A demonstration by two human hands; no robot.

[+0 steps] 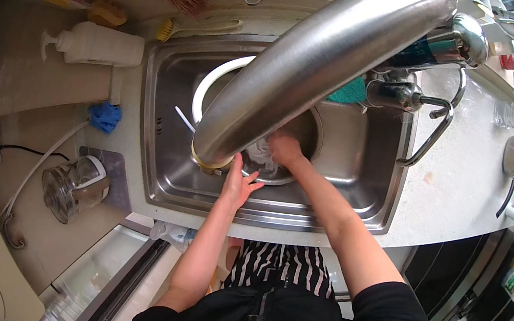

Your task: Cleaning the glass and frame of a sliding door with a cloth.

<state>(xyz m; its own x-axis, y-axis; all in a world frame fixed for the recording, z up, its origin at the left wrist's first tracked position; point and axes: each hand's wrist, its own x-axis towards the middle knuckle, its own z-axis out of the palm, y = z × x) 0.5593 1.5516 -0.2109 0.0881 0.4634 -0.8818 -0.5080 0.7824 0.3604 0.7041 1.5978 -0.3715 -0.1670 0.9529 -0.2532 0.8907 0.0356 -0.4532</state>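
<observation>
A round metal basin sits in the stainless steel sink. My right hand is inside it, blurred, beside a whitish wet cloth-like thing; whether the fingers grip it cannot be told. At the basin's near left rim is my left hand, its fingers spread and nothing seen in them. The thick steel faucet spout crosses above and hides part of the basin. A white hose curves down behind the spout's end.
Right of the spout are a teal scouring pad and chrome faucet handles. A white pump bottle, a blue cloth and a glass pitcher stand or lie to the left. A yellow-bristled brush lies behind the sink.
</observation>
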